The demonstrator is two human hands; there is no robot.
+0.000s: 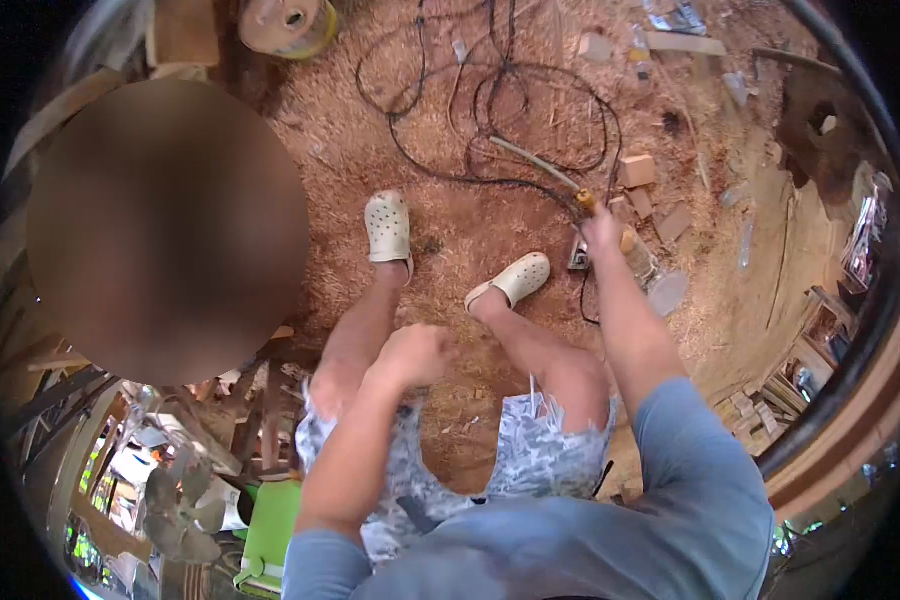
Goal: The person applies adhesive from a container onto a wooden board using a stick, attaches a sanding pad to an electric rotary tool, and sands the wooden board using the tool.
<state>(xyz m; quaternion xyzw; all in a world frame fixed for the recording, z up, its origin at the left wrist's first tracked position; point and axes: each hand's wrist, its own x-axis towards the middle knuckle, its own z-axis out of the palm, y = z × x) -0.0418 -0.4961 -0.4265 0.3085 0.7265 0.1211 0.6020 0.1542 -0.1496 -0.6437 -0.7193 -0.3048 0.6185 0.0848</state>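
The right hand (601, 232) is lowered at the yellow fitting (585, 200) of a pale rod (532, 161); the rod extends forward and leftward from the fingers, whose closure and grip cannot be determined. A black cable (395, 115) lies looped beyond them. Wooden blocks (637, 171) lie just forward and right of these fingers. The left hand (416, 355) is raised, its fingers bent inward; the degree of closure and any held item cannot be determined.

A can (288, 25) is located on the floor (340, 130), upper left. A fan (180, 515) is positioned near a green plastic item (270, 535), lower left.
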